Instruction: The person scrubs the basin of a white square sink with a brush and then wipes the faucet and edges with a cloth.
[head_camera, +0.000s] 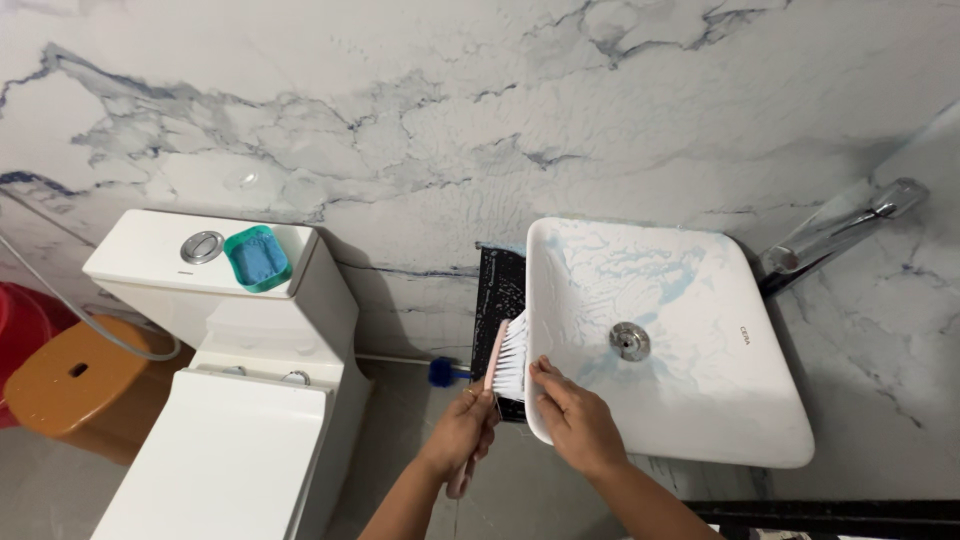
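Marble-walled bathroom: one basin (690, 400), one brush (505, 360), two hands (462, 432).

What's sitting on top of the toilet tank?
On the tank lid sit a round chrome flush button and a teal dish holding something blue, perhaps a cloth or sponge. Whatever lies under that blue thing is covered.

Glossy ceramic, veined marble, plastic bristles

The washbasin (690, 400) is smooth glossy white ceramic, streaked with pale blue film, its drain (630, 341) shiny metal. Just beside the left grip (462, 432), the scrub brush (506, 358) shows white plastic bristles. The wall (420, 110) looks polished, grey-veined marble; the tap (840, 232) is chromed.
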